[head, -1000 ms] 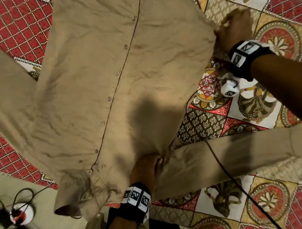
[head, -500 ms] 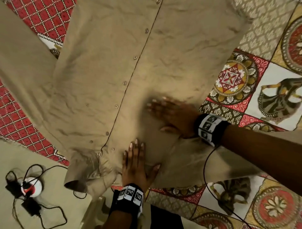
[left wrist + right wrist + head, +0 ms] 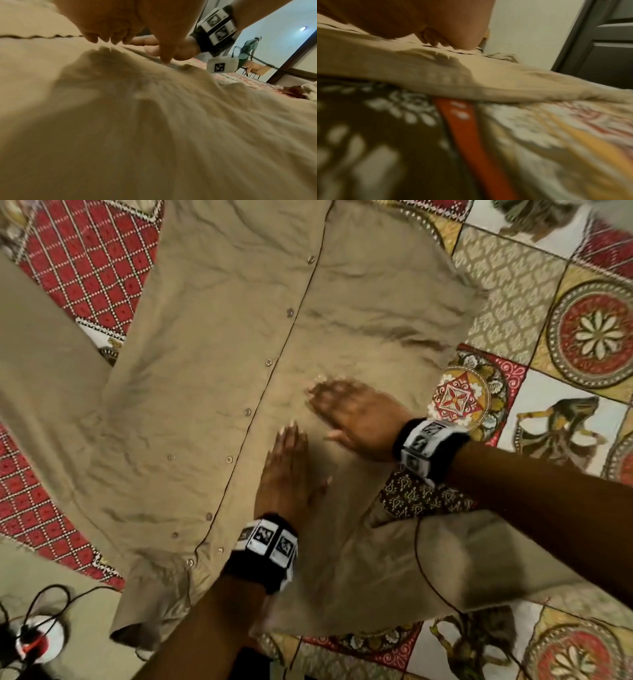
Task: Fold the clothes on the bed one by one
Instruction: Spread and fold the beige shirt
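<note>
A tan shirt (image 3: pixel 212 392) lies spread out flat on the bed (image 3: pixel 513 302), front side up. It covers most of the middle of the bed, and its collar end hangs near the bed's near edge. The cloth is thin and soft, with lots of little wrinkles. A row of small round buttons (image 3: pixel 247 411) runs down a dark seam line. One long sleeve (image 3: pixel 462 563) lies across the near right part of the bed.

The bed cover is a patchwork of squares: red ones with white dots, round flower shapes, and gold and brown patterns.

The left hand (image 3: pixel 289 474) lies flat on the shirt, fingers straight and close together, holding nothing. The right hand (image 3: pixel 356 419) is also flat on the shirt just beside it, fingers spread a bit; it looks blurry. Both wrists wear black bands (image 3: pixel 265 553) with black-and-white square marks. No words can be read anywhere.

The head view shows a thin black cord (image 3: pixel 424 573) over the sleeve, and a small white and red thing with wires (image 3: pixel 34 642) past the bed's near left corner.

The left wrist view is low over the cloth. It shows a white box (image 3: pixel 221 65) with a square mark under the right wrist, and far off, a person (image 3: pixel 248 50) by a chair.

The right wrist view shows the shirt's edge (image 3: pixel 505 92) lying on the cover, and a dark door (image 3: pixel 599 47) by a pale wall.
</note>
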`<state>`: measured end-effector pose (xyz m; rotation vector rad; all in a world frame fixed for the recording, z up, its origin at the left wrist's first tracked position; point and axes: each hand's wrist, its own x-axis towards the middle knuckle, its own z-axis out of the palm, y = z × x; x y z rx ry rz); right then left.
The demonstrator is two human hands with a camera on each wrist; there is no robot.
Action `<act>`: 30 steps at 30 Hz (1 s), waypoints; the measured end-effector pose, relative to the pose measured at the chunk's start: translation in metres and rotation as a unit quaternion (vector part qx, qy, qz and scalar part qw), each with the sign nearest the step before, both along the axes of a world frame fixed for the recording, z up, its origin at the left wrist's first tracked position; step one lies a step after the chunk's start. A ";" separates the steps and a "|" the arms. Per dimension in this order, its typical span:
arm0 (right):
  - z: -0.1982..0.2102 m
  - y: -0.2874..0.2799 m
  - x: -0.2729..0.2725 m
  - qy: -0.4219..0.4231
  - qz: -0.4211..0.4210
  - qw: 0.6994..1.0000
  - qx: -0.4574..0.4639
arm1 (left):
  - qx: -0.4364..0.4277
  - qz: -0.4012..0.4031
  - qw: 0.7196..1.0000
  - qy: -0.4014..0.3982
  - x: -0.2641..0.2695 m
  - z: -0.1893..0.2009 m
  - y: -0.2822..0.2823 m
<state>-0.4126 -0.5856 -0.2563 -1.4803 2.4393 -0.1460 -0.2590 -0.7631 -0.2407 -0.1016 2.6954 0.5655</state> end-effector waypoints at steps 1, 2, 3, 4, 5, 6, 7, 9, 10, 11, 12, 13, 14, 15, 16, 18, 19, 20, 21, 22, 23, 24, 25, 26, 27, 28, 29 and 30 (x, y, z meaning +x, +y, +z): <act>-0.008 -0.015 0.004 -0.002 0.022 1.000 -0.015 | -0.016 -0.007 1.000 -0.009 -0.017 -0.005 0.001; -0.015 -0.024 0.003 -0.005 0.032 0.999 -0.022 | -0.024 -0.007 0.999 -0.026 -0.027 -0.007 0.001; -0.018 -0.028 -0.001 -0.002 0.033 0.999 -0.027 | -0.024 -0.006 0.999 -0.040 -0.032 -0.008 0.000; -0.021 -0.027 -0.010 0.004 0.030 0.999 -0.034 | -0.021 -0.007 0.999 -0.044 -0.035 -0.010 -0.002; -0.021 -0.024 -0.019 0.009 0.031 0.999 -0.039 | -0.019 -0.010 0.999 -0.038 -0.034 -0.011 -0.004; -0.020 -0.019 -0.028 0.013 0.037 0.998 -0.040 | -0.020 -0.011 0.999 -0.029 -0.034 -0.012 -0.006; -0.019 -0.014 -0.038 0.016 0.045 0.998 -0.036 | -0.022 -0.008 0.999 -0.023 -0.032 -0.012 -0.007; -0.018 -0.006 -0.060 0.018 0.051 0.998 -0.017 | -0.014 0.002 1.000 -0.021 -0.034 -0.010 -0.007; -0.017 -0.002 -0.075 0.018 0.041 0.999 -0.007 | -0.008 0.007 1.000 -0.019 -0.034 -0.008 -0.006; -0.016 0.001 -0.092 0.021 0.022 1.000 0.002 | -0.004 0.010 1.000 -0.016 -0.035 -0.008 -0.007; -0.014 0.005 -0.108 0.027 -0.003 1.000 0.006 | 0.000 0.011 1.000 -0.014 -0.034 -0.007 -0.006; -0.012 0.009 -0.126 0.030 -0.031 0.999 0.011 | 0.004 0.010 1.000 -0.015 -0.034 -0.006 -0.006; -0.011 0.013 -0.144 0.029 -0.059 0.998 0.018 | 0.008 0.010 1.000 -0.016 -0.034 -0.007 -0.006; -0.010 0.018 -0.160 0.027 -0.081 0.996 0.025 | 0.010 0.013 1.000 -0.016 -0.034 -0.008 -0.007; -0.011 0.021 -0.174 0.029 -0.098 0.994 0.031 | 0.012 0.015 1.000 -0.016 -0.034 -0.009 -0.007; -0.010 0.024 -0.192 0.040 -0.143 0.988 0.035 | 0.007 0.016 1.000 -0.013 -0.035 -0.010 -0.006; -0.011 0.024 -0.198 0.041 -0.177 0.983 0.036 | 0.003 0.013 1.000 -0.012 -0.035 -0.010 -0.006; -0.009 0.023 -0.202 0.036 -0.212 0.976 0.039 | -0.001 0.011 1.000 -0.010 -0.035 -0.010 -0.006; -0.007 0.021 -0.202 0.027 -0.244 0.969 0.041 | -0.003 0.009 1.000 -0.008 -0.035 -0.008 -0.005; -0.003 0.019 -0.200 0.020 -0.264 0.963 0.041 | -0.005 0.007 1.000 -0.008 -0.035 -0.006 -0.005; 0.002 0.016 -0.193 0.018 -0.266 0.963 0.040 | -0.005 0.005 1.000 -0.007 -0.035 -0.005 -0.004; 0.007 0.014 -0.182 0.018 -0.246 0.968 0.039 | -0.005 0.003 1.000 -0.008 -0.035 -0.003 -0.003; 0.012 0.014 -0.164 0.019 -0.208 0.977 0.032 | -0.004 0.000 1.000 -0.011 -0.035 -0.001 -0.002; 0.013 0.016 -0.141 0.016 -0.161 0.987 0.023 | 0.001 -0.002 1.000 -0.013 -0.034 0.000 0.002; 0.008 0.020 -0.114 0.011 -0.111 0.994 0.013 | 0.010 -0.007 1.000 -0.011 -0.033 0.001 0.006; 0.001 0.027 -0.086 0.010 -0.066 0.998 0.008 | 0.021 -0.023 0.999 -0.007 -0.032 0.002 0.013; -0.005 0.038 -0.064 0.010 -0.035 0.999 0.008 | 0.028 -0.053 0.998 -0.001 -0.032 0.003 0.023; -0.010 0.050 -0.051 0.011 -0.029 0.999 0.012 | 0.032 -0.090 0.995 0.005 -0.032 0.002 0.033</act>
